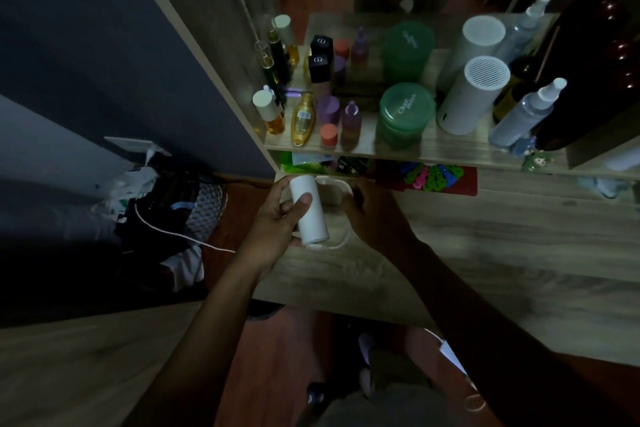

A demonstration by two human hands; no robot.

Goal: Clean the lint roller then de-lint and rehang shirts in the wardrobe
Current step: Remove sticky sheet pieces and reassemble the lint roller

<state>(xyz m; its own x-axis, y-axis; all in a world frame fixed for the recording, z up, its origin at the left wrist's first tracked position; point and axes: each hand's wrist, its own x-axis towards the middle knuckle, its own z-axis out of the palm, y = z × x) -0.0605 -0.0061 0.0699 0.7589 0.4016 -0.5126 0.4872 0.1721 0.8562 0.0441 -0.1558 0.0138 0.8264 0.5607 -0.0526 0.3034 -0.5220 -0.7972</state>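
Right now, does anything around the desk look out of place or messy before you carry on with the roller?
On the desk, nothing stands out: both hands hold the lint roller and the shelf bottles stand upright. On the floor to the left, a heap of clothes and bags lies untidy, with a white cable trailing across it toward the desk.

The room is dim and shadowy. Faint glare marks the bottles (303, 120). Edges bend and look soft.

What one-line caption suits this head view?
Left hand grips the white lint roller while the right hand holds its handle over the wooden desk.
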